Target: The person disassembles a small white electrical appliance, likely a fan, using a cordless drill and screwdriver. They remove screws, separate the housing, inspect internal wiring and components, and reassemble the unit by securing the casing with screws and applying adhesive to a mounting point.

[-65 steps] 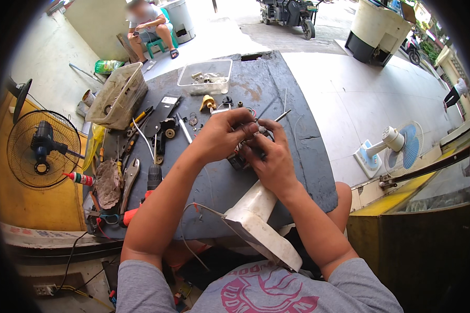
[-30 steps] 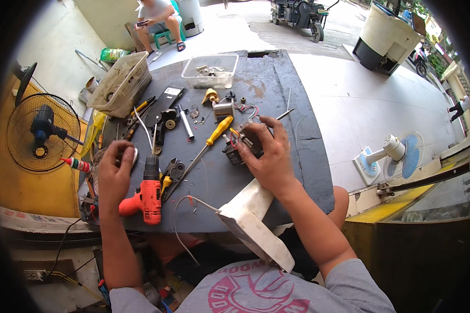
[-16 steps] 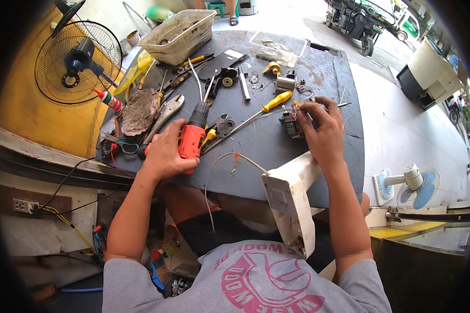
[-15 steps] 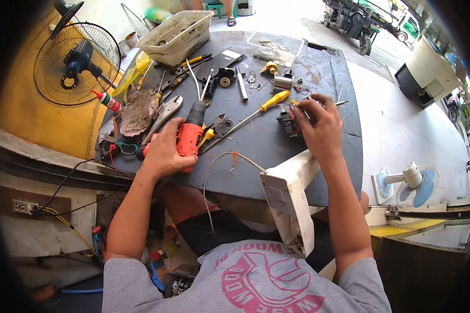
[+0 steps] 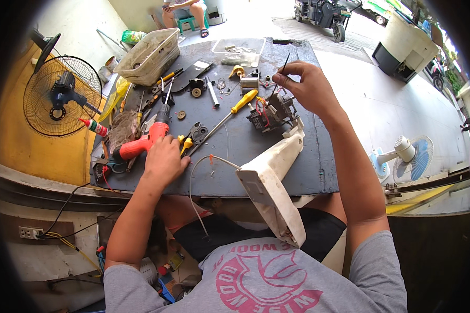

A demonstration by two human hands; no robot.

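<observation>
On the left of the bench lies a red cordless drill [image 5: 147,141], its dark chuck pointing away. My left hand [image 5: 164,159] rests against its body, fingers stretched and thumb apart. My right hand [image 5: 308,86] is raised at the right, pinching a thin dark rod [image 5: 284,63] between thumb and fingertips. The rod slants down toward a black motor assembly [image 5: 269,113] with red wires. That motor sits at the end of a white plastic fan neck [image 5: 271,180], which leans over the bench's near edge into my lap. A pale cable [image 5: 193,180] loops from the neck.
A yellow-handled screwdriver [image 5: 244,101] lies mid-bench, beside pliers [image 5: 196,133]. Loose parts, including a metal cylinder [image 5: 249,85], are farther back. A dirty plastic bin [image 5: 154,55] and clear tray [image 5: 238,49] stand at the back. A black fan [image 5: 62,96] is at left; a person sits beyond.
My left hand has loosened its grip on the drill, which now lies turned on its side. My right hand has risen above the motor with the thin rod upright. The view has shifted.
</observation>
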